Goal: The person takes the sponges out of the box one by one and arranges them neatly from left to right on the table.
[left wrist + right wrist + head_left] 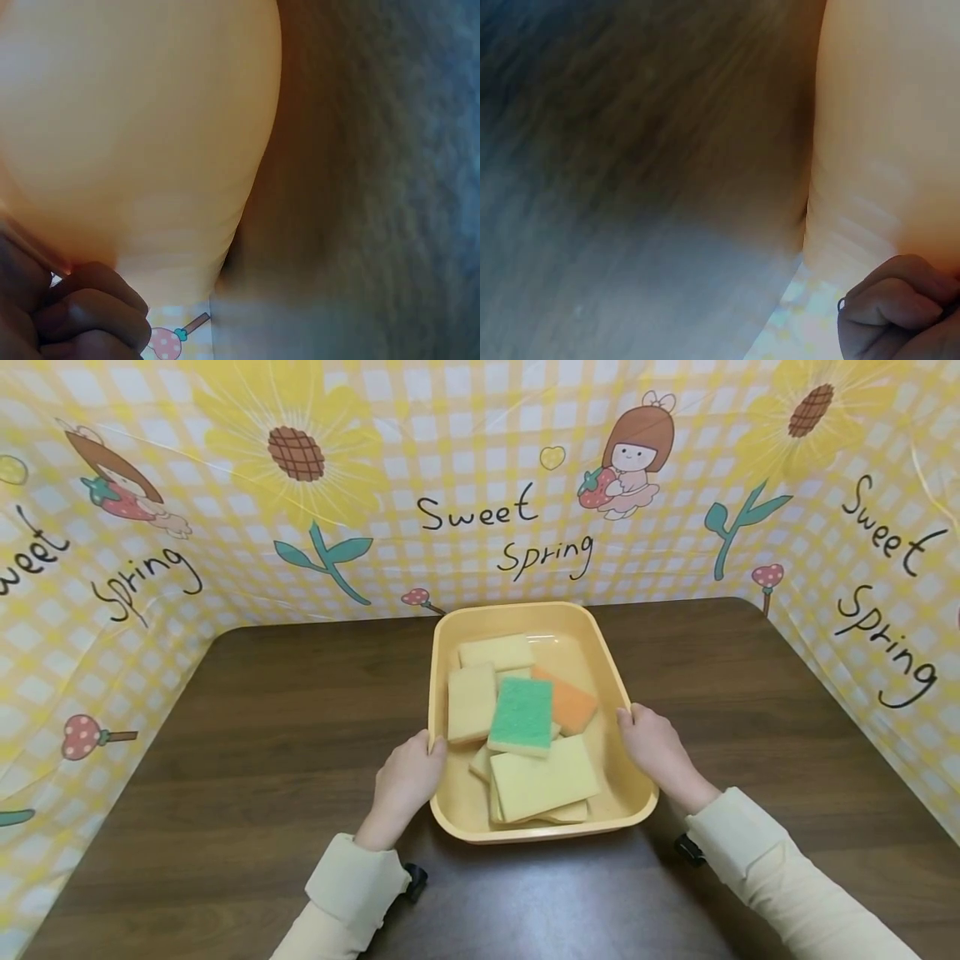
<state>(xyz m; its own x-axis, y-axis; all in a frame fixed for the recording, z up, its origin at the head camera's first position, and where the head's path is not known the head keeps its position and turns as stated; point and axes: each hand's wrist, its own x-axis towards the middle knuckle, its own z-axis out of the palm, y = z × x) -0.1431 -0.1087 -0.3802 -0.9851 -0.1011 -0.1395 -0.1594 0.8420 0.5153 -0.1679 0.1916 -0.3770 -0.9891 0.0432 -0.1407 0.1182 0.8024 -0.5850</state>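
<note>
Both hands grip a pale yellow plastic tub (626, 793) by its long sides, in the head view. The left hand (405, 781) pinches the left rim with its thumb on top. On the right rim, the right hand (663, 752) has the same kind of hold. Inside lie several pale yellow sponges (543, 777), a green-topped sponge (522, 714) over them, and a partly covered orange sponge (570, 700). Each wrist view shows curled fingers (101, 311) against the tub's outer wall (892, 135).
A dark brown wooden table (300, 718) lies under the tub. Yellow checked cloth (465, 435) with printed flowers and lettering stands along its back and both sides. Black wrist straps (414, 882) show below the pale sleeves.
</note>
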